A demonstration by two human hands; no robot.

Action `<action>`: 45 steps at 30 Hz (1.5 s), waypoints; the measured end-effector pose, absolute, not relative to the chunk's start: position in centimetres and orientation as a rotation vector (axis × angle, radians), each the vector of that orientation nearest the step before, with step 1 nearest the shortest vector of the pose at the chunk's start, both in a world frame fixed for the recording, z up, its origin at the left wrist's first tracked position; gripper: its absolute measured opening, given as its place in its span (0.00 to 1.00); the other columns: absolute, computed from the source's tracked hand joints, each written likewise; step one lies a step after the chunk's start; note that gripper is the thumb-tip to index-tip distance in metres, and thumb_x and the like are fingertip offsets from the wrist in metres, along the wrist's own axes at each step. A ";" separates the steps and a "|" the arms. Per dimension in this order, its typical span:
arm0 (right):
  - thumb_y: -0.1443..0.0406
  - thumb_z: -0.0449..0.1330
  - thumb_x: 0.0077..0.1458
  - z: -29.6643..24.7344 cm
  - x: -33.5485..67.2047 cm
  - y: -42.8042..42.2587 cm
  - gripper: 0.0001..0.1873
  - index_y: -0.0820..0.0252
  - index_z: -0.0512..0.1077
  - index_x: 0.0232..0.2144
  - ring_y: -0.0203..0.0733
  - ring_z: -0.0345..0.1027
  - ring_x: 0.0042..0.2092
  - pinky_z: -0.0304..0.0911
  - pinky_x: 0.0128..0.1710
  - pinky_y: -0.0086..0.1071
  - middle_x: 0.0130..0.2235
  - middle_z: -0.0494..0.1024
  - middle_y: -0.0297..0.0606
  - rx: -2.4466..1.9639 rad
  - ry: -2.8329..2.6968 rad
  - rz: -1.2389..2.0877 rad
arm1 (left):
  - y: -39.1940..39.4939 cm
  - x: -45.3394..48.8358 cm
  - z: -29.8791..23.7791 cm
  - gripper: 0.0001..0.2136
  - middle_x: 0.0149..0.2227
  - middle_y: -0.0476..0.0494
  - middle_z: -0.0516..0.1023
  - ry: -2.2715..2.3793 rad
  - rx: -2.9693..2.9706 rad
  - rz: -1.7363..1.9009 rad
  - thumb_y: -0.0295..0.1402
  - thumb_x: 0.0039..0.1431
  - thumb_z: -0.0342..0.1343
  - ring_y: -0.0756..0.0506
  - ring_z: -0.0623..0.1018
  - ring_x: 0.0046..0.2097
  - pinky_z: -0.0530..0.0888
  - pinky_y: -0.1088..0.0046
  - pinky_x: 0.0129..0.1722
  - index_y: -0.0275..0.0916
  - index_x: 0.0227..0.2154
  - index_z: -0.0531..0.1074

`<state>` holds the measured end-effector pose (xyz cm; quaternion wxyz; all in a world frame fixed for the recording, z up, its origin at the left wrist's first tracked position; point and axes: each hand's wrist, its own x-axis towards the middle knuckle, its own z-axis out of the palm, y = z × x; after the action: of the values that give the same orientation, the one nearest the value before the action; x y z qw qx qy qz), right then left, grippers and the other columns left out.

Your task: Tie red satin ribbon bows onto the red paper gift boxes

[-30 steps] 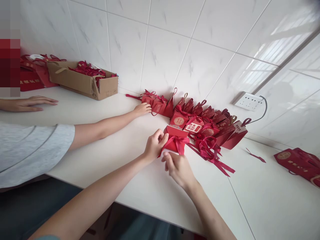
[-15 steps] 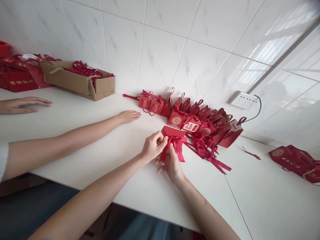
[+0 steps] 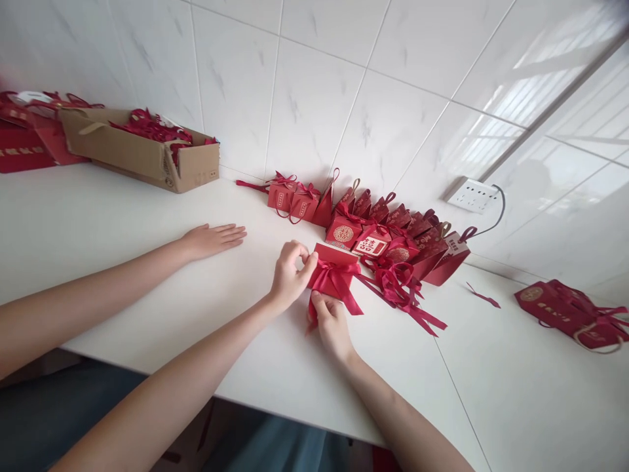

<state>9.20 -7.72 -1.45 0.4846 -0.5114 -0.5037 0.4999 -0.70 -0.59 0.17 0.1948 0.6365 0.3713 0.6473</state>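
A small red gift box stands on the white table, with a shiny red ribbon tied in a bow across its front. My left hand is closed at the left side of the bow, thumb and index finger pinching the ribbon there. Below the bow, my right hand is closed, its thumb and fingers pinching a hanging ribbon tail near the box's lower edge. Its other fingers are partly hidden. Loose red ribbons lie just right of the box.
Several finished red gift boxes line the wall behind. Another person's hand lies flat at left. A cardboard box of ribbons and red bags sit at the back left. A red box lies far right, below a power strip.
My right hand has shifted from the bow's middle down to the ribbon tail. My left hand has drawn slightly left. One of the other person's hands has left view; the remaining one moved left.
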 end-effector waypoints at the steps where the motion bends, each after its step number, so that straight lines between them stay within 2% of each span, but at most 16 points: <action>1: 0.48 0.53 0.52 -1.5 9.2 -7.8 0.25 0.59 0.60 0.14 0.31 0.57 0.18 0.62 0.14 0.25 0.18 0.61 0.30 -1.249 -1.270 1.215 | -0.3 -0.9 0.2 0.12 0.28 0.48 0.66 1.018 1.764 1.836 0.34 0.57 0.49 0.48 0.70 0.35 0.68 0.71 0.39 0.41 0.21 0.56; 4: 0.50 0.54 0.52 -1.4 9.4 -7.9 0.23 0.59 0.60 0.14 0.31 0.58 0.18 0.63 0.15 0.25 0.18 0.62 0.30 -1.235 -1.341 1.254 | 0.3 -1.2 0.2 0.07 0.43 0.41 0.69 0.930 1.683 1.751 0.35 0.53 0.54 0.44 0.70 0.49 0.68 0.66 0.48 0.40 0.29 0.61; 6: 0.51 0.55 0.51 -1.3 9.6 -7.8 0.23 0.59 0.60 0.14 0.31 0.58 0.18 0.63 0.15 0.25 0.18 0.62 0.30 -1.224 -1.355 1.268 | 0.4 -1.2 0.2 0.18 0.52 0.38 0.66 0.885 1.665 1.593 0.37 0.48 0.58 0.41 0.67 0.55 0.68 0.65 0.50 0.41 0.41 0.62; 8: 0.51 0.54 0.51 -1.2 9.8 -7.7 0.23 0.58 0.59 0.13 0.31 0.58 0.18 0.63 0.15 0.26 0.17 0.62 0.30 -1.221 -1.358 1.271 | 0.3 -1.2 0.1 0.27 0.52 0.38 0.67 0.826 1.685 1.413 0.37 0.45 0.61 0.41 0.69 0.54 0.69 0.66 0.48 0.41 0.49 0.59; 10: 0.52 0.53 0.52 -1.1 10.0 -7.6 0.23 0.58 0.58 0.13 0.31 0.58 0.17 0.63 0.14 0.25 0.17 0.62 0.30 -1.222 -1.368 1.264 | 0.1 -1.1 0.1 0.28 0.47 0.40 0.72 0.772 1.694 1.300 0.36 0.46 0.60 0.43 0.73 0.49 0.71 0.69 0.45 0.41 0.51 0.58; 13: 0.53 0.53 0.52 -1.0 10.3 -7.4 0.23 0.58 0.58 0.12 0.30 0.59 0.16 0.62 0.14 0.25 0.17 0.62 0.29 -1.225 -1.415 1.264 | -0.1 -0.9 0.1 0.26 0.45 0.41 0.73 0.778 1.687 1.291 0.34 0.47 0.59 0.45 0.74 0.46 0.71 0.70 0.45 0.41 0.51 0.60; 21: 0.58 0.52 0.53 -0.4 11.0 -7.3 0.22 0.58 0.58 0.11 0.30 0.60 0.15 0.60 0.15 0.25 0.15 0.64 0.29 -1.242 -1.556 1.347 | -0.1 -0.7 0.2 0.25 0.51 0.41 0.69 0.860 1.697 1.299 0.32 0.44 0.61 0.41 0.68 0.55 0.65 0.66 0.53 0.41 0.47 0.63; 29: 0.58 0.52 0.56 -0.3 11.0 -7.5 0.23 0.60 0.63 0.12 0.29 0.62 0.16 0.58 0.16 0.23 0.15 0.66 0.30 -1.239 -1.719 1.417 | -0.3 -0.6 0.2 0.24 0.50 0.41 0.67 0.881 1.726 1.280 0.32 0.44 0.61 0.41 0.67 0.54 0.64 0.64 0.54 0.41 0.46 0.62; 33: 0.51 0.57 0.52 2.6 14.0 -7.6 0.21 0.63 0.71 0.21 0.33 0.68 0.19 0.58 0.12 0.23 0.25 0.75 0.36 -1.258 -1.885 1.746 | -0.5 -0.6 0.4 0.23 0.49 0.42 0.67 0.857 1.724 1.281 0.33 0.44 0.61 0.41 0.67 0.54 0.66 0.64 0.52 0.41 0.45 0.62; 34: 0.49 0.59 0.50 3.4 15.3 -7.6 0.21 0.64 0.72 0.24 0.32 0.67 0.19 0.56 0.10 0.23 0.28 0.76 0.38 -1.277 -1.949 1.898 | -0.6 -0.6 0.5 0.22 0.49 0.42 0.67 0.855 1.726 1.276 0.33 0.44 0.61 0.41 0.67 0.54 0.66 0.64 0.52 0.42 0.44 0.62; 35: 0.47 0.59 0.49 4.2 16.5 -7.5 0.24 0.65 0.72 0.24 0.31 0.64 0.16 0.53 0.09 0.23 0.26 0.75 0.38 -1.308 -1.961 1.946 | -0.6 -0.6 0.6 0.22 0.48 0.43 0.67 0.856 1.726 1.271 0.34 0.45 0.61 0.40 0.67 0.54 0.67 0.64 0.51 0.42 0.44 0.62; 37: 0.43 0.57 0.48 5.1 18.7 -7.0 0.28 0.63 0.65 0.17 0.27 0.54 0.12 0.46 0.09 0.23 0.16 0.64 0.29 -1.442 -1.803 1.625 | -0.8 -0.5 0.7 0.22 0.48 0.43 0.66 0.858 1.715 1.257 0.34 0.45 0.61 0.40 0.68 0.53 0.68 0.64 0.50 0.42 0.44 0.61; 39: 0.42 0.56 0.48 5.1 19.9 -6.4 0.29 0.60 0.59 0.16 0.24 0.46 0.13 0.42 0.11 0.22 0.13 0.53 0.22 -1.541 -1.638 1.240 | -0.9 -0.5 0.8 0.22 0.48 0.42 0.66 0.859 1.699 1.247 0.34 0.45 0.61 0.40 0.68 0.53 0.68 0.63 0.50 0.41 0.44 0.61; 41: 0.44 0.57 0.48 4.7 20.2 -5.9 0.26 0.60 0.60 0.19 0.24 0.46 0.15 0.42 0.14 0.22 0.14 0.56 0.23 -1.580 -1.624 1.104 | -1.0 -0.4 0.9 0.22 0.48 0.42 0.66 0.865 1.686 1.246 0.33 0.45 0.61 0.40 0.69 0.53 0.69 0.62 0.49 0.41 0.44 0.61; 43: 0.45 0.59 0.48 4.2 20.0 -5.6 0.24 0.60 0.63 0.22 0.25 0.48 0.17 0.43 0.16 0.23 0.17 0.61 0.25 -1.579 -1.707 1.158 | -1.0 -0.4 1.0 0.22 0.48 0.42 0.66 0.884 1.684 1.247 0.33 0.45 0.60 0.40 0.68 0.53 0.68 0.61 0.49 0.41 0.44 0.61; 45: 0.47 0.59 0.48 4.1 19.7 -5.6 0.22 0.60 0.63 0.23 0.26 0.47 0.17 0.42 0.16 0.24 0.17 0.62 0.26 -1.570 -1.789 1.224 | -1.1 -0.4 1.0 0.22 0.48 0.42 0.66 0.900 1.676 1.245 0.32 0.44 0.60 0.40 0.69 0.53 0.68 0.61 0.49 0.41 0.44 0.61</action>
<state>19.73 -5.58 4.07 0.2306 -0.5710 -0.6503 0.4449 -0.41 -1.06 0.98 0.4204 0.6690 0.3591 0.4968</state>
